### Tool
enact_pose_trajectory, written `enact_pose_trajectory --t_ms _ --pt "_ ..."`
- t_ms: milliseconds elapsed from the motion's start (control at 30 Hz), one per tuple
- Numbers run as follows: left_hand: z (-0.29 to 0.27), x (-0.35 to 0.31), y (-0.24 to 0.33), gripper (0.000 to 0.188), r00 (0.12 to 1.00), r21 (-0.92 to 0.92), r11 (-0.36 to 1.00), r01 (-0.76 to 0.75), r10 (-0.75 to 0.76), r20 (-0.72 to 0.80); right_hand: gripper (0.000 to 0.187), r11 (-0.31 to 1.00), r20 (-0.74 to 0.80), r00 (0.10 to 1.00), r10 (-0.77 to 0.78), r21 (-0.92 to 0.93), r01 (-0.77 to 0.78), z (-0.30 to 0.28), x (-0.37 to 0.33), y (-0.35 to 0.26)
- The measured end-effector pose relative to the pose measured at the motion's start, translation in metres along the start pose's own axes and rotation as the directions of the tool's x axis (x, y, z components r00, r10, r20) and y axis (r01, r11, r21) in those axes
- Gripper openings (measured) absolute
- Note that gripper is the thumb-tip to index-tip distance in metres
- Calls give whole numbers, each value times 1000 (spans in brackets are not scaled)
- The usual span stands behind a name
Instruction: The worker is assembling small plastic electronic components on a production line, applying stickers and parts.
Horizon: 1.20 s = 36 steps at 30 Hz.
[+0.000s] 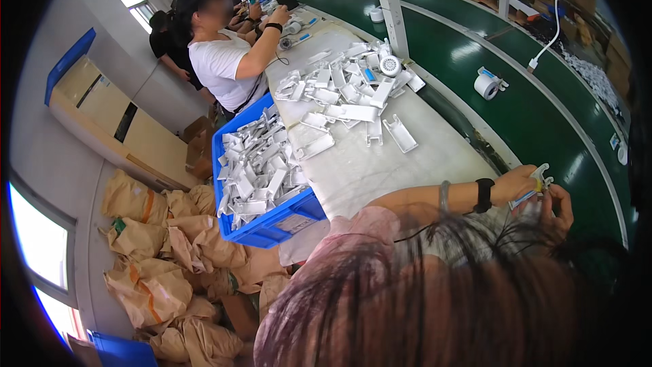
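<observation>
While L hand (513,183) & R hand (558,209) both grasp a white part (540,175) nr green belt (530,122), it could slip & drop if either grip loosens.

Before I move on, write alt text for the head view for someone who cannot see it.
The left hand and right hand hold a white-and-blue plastic part near a green conveyor belt. White trough-shaped plastic housings lie heaped on a worktable and fill a blue crate; a co-worker is beyond.

White part (542,172) with blue strip (522,198), slanted between left hand (513,185) and right hand (558,209).
</observation>
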State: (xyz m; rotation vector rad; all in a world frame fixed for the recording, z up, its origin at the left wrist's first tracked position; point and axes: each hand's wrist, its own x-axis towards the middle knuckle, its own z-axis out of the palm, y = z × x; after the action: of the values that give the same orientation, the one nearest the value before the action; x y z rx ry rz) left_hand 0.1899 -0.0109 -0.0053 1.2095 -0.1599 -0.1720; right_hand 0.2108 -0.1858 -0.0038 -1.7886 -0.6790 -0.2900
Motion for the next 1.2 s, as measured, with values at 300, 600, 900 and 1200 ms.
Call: enact_pose_trajectory --t_ms 300,600,900,1200 --pt "3 -4 6 19 1000 -33 999 24 -23 9 9 995 56 993 -103 -11 103 -1 0 0" --pt "1 -4 8 18 997 37 997 60 -62 53 8 990 43 989 -140 11 139 1 0 -1" --pt "-5 0 -3 18 998 28 1000 -5 3 58 11 996 43 995 -85 -8 86 2 1 -2" --pt "0 -1 -2 21 999 -71 997 -37 39 28 9 994 54 993 -106 10 105 -1 3 1"
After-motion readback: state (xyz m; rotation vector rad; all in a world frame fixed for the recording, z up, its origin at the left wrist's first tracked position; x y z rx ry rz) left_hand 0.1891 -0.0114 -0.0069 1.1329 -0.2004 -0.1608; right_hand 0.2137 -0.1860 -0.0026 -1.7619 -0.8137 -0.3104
